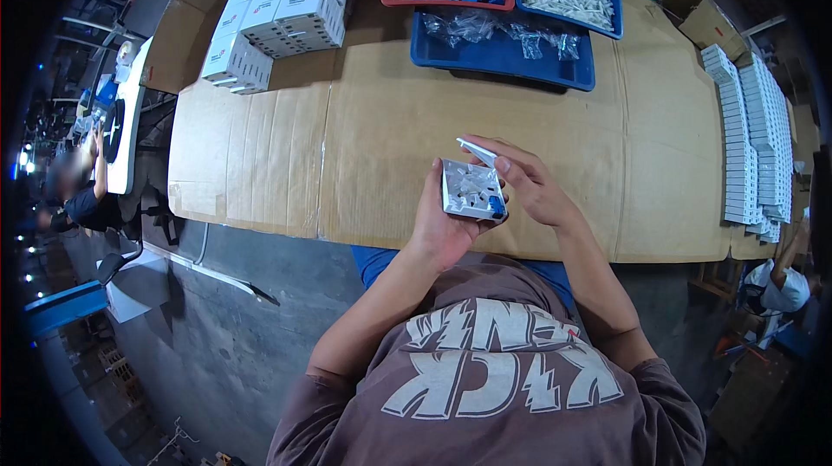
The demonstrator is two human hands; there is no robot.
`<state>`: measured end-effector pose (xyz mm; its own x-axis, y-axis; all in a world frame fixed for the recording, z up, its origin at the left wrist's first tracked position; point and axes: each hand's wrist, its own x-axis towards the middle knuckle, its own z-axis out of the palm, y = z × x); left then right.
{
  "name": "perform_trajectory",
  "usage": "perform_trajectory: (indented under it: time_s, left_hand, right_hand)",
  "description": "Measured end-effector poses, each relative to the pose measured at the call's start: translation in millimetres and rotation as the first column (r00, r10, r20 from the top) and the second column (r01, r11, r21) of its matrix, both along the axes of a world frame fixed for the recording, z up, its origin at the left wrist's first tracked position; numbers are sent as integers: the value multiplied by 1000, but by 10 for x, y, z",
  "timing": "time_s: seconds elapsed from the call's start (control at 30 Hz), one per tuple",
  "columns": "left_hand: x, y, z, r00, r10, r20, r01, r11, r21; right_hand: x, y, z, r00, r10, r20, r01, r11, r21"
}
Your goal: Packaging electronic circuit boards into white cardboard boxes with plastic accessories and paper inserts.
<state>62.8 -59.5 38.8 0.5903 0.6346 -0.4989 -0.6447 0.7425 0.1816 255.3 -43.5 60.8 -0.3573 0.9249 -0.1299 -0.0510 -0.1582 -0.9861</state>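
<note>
Over the near edge of the cardboard-covered table, my left hand (443, 229) holds a small white box (446, 197) from below and its left side. Inside the box lie a clear plastic bag (472, 182) with white pieces and a small blue part (497, 204) at the near right corner. My right hand (537, 189) is closed on a thin white lid (477, 152), tilted above the box's far right edge. Whether the lid is joined to the box cannot be made out. The right fingers partly hide the lid.
At the back stand a red tray (446, 5) of blue plastic parts, a blue tray (618, 20) of white pieces and a lower blue tray (511, 72) with clear bags. White boxes (286, 3) are stacked far left, more white stacks (745, 141) right. People work at both sides.
</note>
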Motion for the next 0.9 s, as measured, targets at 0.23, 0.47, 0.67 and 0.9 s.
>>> perform_trajectory:
  time_s: [0.23, 0.47, 0.67, 0.9]
  left_hand:
    - [58, 4, 36, 993, -14, -118, 6, 998, -69]
    - [92, -10, -54, 991, 2, -136, -17, 994, -108]
    - [107, -28, -112, 989, 11, -147, -27, 994, -107]
    - [141, -38, -46, 990, 0, -141, -15, 994, -105]
  right_hand:
    - [-21, -1, -25, 992, 41, 120, -57, 989, 138]
    - [-37, -9, 1, 981, 94, 171, -102, 994, 38]
    - [-54, -37, -51, 977, 129, 171, -130, 992, -3]
    - [-48, -11, -171, 982, 127, 138, -126, 992, -17]
